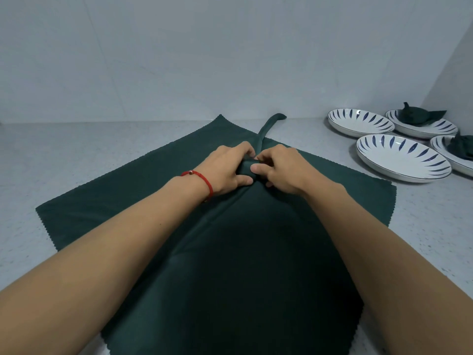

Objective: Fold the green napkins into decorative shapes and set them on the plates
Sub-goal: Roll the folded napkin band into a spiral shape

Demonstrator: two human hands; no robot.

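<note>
A large dark green napkin (133,193) lies spread on the grey counter. At its middle the cloth is bunched into a rolled knot, with a thin rolled tail (267,126) pointing away toward the wall. My left hand (227,170), with a red cord on the wrist, and my right hand (279,170) both pinch that rolled part from either side. At the right stand several white plates with blue leaf marks: two bare ones (358,124) (399,160), and two holding folded green napkins (417,115) (463,148).
The grey speckled counter (76,155) runs to a pale wall behind and a side wall at the far right. The plates cluster in the back right corner. The spread napkin covers most of the counter in front of me.
</note>
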